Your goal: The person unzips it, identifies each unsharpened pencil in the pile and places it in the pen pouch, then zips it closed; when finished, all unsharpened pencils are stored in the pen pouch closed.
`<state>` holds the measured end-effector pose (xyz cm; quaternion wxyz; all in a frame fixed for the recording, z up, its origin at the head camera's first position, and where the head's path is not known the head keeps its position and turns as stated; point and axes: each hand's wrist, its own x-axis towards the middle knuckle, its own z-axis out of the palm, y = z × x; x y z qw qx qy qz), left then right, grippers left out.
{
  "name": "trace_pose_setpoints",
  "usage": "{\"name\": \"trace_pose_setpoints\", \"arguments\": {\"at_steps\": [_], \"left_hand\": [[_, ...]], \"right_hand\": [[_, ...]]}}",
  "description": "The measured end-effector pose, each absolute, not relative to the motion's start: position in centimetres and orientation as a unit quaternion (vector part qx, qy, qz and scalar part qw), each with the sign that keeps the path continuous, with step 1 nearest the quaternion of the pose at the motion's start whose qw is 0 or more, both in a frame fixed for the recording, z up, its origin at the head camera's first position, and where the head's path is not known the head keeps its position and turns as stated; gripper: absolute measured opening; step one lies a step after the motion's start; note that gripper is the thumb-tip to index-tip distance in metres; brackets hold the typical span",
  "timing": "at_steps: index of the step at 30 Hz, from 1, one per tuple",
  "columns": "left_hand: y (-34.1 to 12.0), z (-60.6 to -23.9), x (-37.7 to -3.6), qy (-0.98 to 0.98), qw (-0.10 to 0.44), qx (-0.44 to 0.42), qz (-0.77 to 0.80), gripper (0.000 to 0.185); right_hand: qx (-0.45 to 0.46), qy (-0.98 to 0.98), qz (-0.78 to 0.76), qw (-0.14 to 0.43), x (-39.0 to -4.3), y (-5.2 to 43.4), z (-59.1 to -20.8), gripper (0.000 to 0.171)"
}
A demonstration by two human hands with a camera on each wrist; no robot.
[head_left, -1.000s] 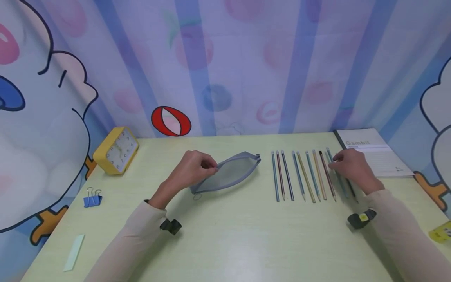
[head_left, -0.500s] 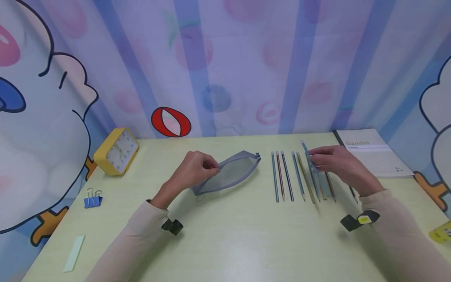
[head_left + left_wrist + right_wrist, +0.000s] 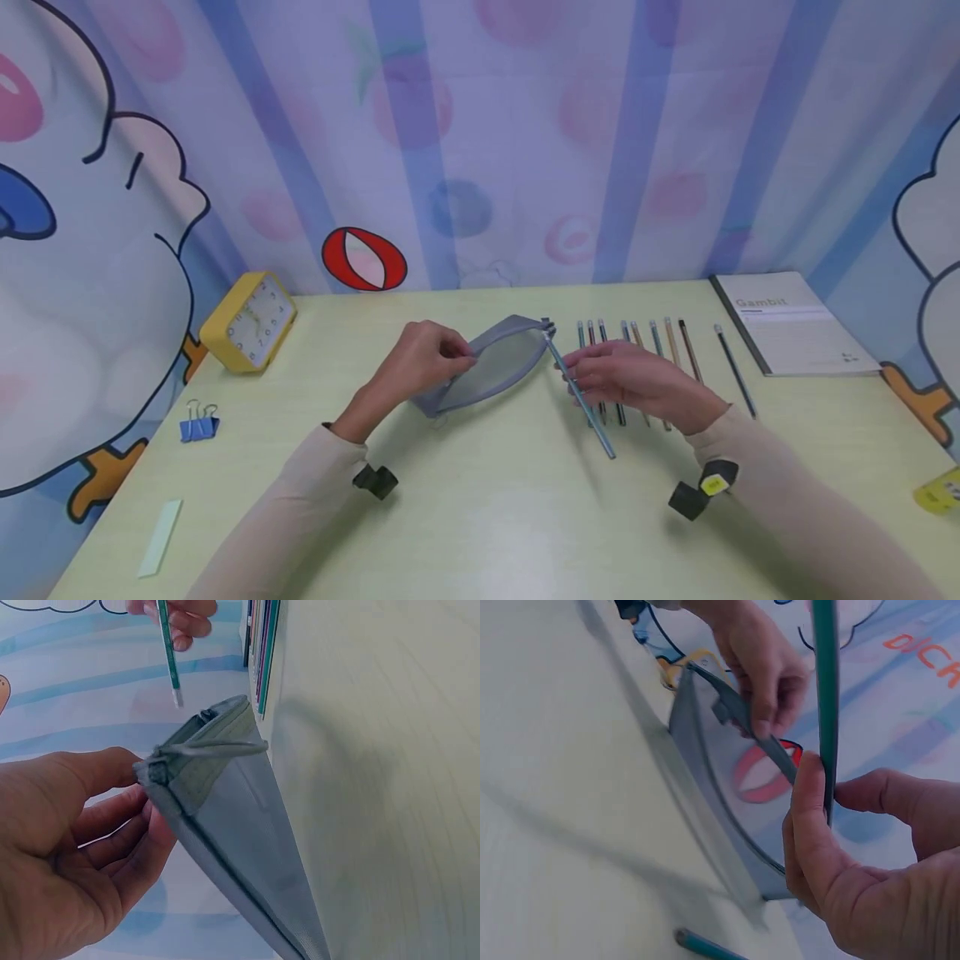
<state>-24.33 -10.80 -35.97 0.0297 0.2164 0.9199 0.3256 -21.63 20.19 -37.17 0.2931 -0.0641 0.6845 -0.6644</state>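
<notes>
My left hand (image 3: 420,367) pinches the upper edge of a grey zippered mesh pouch (image 3: 491,404), whose mouth gapes open to the right. In the left wrist view the pouch's mesh side (image 3: 247,817) stands on the table. My right hand (image 3: 637,379) pinches a teal pencil (image 3: 588,410) between thumb and fingers, above the table. The pencil slants, its eraser end close to the pouch's right corner. From the right wrist, the same pencil (image 3: 826,690) crosses in front of the pouch (image 3: 727,802). Several pencils (image 3: 690,350) lie in a row behind and beneath my right hand, partly hidden by it.
One dark pencil (image 3: 735,371) lies apart near a white notebook (image 3: 795,325) at the back right. On the left are a yellow clock (image 3: 247,321), blue binder clips (image 3: 198,427) and a pale green strip (image 3: 160,537). A yellow object (image 3: 937,493) sits at the right edge.
My right hand has lifted a teal pencil from the right of the row and carried it left to the pouch's mouth. The left hand has shifted slightly right, still holding the pouch.
</notes>
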Motion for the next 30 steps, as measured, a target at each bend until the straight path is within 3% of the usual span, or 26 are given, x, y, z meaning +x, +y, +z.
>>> {"name": "trace_pose_setpoints", "arguments": {"at_steps": [8, 15, 22, 30], "left_hand": [[-10.1, -36.1, -24.5, 0.916, 0.023, 0.232, 0.326, 0.014], [-9.3, -36.2, -24.5, 0.919, 0.008, 0.239, 0.312, 0.012], [-8.7, -36.3, -24.4, 0.921, 0.002, 0.232, 0.311, 0.012], [-8.4, -36.7, -24.3, 0.921, -0.006, 0.223, 0.32, 0.013]], "right_hand": [[-0.038, 0.651, -0.692, 0.309, -22.5, 16.9, -38.6, 0.043], [-0.002, 0.604, -0.734, 0.311, -23.6, 14.3, -38.8, 0.025], [0.045, 0.582, -0.759, 0.29, -24.7, 12.5, -38.9, 0.037], [0.083, 0.587, -0.76, 0.265, -25.6, 11.5, -38.9, 0.029]]}}
